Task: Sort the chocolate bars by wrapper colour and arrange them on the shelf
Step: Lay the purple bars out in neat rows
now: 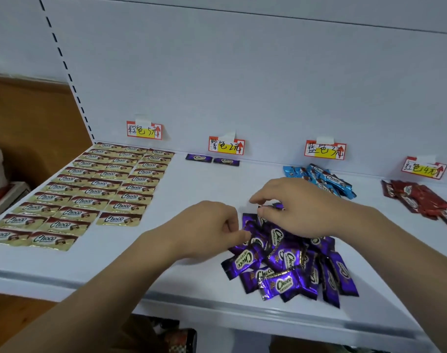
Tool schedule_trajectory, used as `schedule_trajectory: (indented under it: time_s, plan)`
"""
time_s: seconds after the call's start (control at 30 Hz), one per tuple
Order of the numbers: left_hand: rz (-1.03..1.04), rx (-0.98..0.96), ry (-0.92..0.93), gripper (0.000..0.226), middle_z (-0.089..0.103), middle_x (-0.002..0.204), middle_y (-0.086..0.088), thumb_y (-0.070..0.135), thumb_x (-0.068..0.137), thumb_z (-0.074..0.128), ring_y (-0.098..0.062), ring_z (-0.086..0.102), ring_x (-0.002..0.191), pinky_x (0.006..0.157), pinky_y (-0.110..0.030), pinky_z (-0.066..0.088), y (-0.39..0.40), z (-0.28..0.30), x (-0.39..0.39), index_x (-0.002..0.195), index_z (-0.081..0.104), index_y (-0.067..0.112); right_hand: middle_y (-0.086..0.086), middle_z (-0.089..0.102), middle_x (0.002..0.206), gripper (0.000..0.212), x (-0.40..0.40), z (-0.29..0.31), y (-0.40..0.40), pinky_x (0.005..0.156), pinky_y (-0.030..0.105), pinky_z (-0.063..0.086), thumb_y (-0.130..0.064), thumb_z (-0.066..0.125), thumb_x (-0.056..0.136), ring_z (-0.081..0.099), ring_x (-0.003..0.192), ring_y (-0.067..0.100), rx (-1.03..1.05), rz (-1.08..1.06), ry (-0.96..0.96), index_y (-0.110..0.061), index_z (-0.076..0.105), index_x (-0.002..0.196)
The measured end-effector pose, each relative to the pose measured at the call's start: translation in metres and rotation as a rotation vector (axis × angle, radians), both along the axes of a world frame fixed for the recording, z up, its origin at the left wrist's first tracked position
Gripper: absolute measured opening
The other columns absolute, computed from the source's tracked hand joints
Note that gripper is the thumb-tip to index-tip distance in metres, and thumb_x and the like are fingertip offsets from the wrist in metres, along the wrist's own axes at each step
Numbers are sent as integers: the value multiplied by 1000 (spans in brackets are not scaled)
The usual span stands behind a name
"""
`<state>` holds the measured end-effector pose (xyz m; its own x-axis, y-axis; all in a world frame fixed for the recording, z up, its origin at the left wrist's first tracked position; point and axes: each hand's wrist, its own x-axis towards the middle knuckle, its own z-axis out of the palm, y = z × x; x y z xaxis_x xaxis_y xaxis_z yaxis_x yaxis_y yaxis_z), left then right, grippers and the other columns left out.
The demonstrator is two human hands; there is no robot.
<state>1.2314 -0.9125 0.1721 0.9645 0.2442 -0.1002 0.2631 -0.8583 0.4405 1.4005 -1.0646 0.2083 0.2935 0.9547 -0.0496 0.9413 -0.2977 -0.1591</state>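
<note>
Both hands' curled fingers (242,235) pinch bars in the purple pile (291,266).

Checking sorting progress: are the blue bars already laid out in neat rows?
No, the blue bars lie in a loose heap under their label, unlike the gold bars in rows.

Four price labels (144,130) are hanging on the back wall, two purple bars (199,158) are lying beneath the second, roughly thirty gold bars (97,191) are lying in three columns, and a purple pile (288,263), a blue pile (326,179) and a red pile (418,197) are lying too tangled to count.
</note>
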Motion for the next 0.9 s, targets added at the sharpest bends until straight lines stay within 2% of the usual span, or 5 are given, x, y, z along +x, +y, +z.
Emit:
schedule_trajectory:
  time_s: [0.17, 0.37, 0.5, 0.7, 0.9]
  plan:
    - [24, 49, 14, 33, 61, 93, 10, 58, 93, 66, -13, 58, 89, 75, -32, 47, -3, -5, 6, 97, 63, 25, -21, 55, 113, 52, -29, -4, -22, 98, 34, 47, -75, 49, 82, 48, 110, 1, 53, 106, 41, -41, 71, 116]
    - [108, 44, -2, 20, 58, 88, 11, 44, 97, 67, -14, 55, 88, 67, -28, 37, 13, -10, 10, 102, 64, 25, -12, 48, 110, 40, -46, -26, -15, 92, 37, 44, -67, 65, 88, 42, 108, 10, 30, 177, -42, -41, 73, 118]
    - [215, 97, -18, 16, 68, 107, 4, 27, 104, 55, -16, 59, 97, 84, -33, 49, 34, -14, 0, 107, 70, 23, -16, 57, 105, 19, -40, -18, -5, 91, 37, 46, -49, 69, 94, 47, 105, 8, 123, 134, 40, -38, 76, 107]
    - [192, 110, -42, 30, 57, 102, 9, 58, 94, 66, -12, 58, 90, 80, -32, 53, 27, -15, -7, 107, 63, 30, -10, 75, 113, 24, -9, -13, 10, 96, 35, 53, -26, 62, 102, 66, 103, 11, 245, -173, 50, -31, 77, 119]
    - [190, 233, -113, 30, 65, 96, 2, 41, 107, 49, -16, 60, 86, 73, -35, 51, 35, -17, -6, 101, 70, 21, -6, 76, 108, 21, 7, -27, 33, 93, 34, 56, -27, 65, 98, 68, 100, 12, 200, -277, 122, -31, 78, 113]
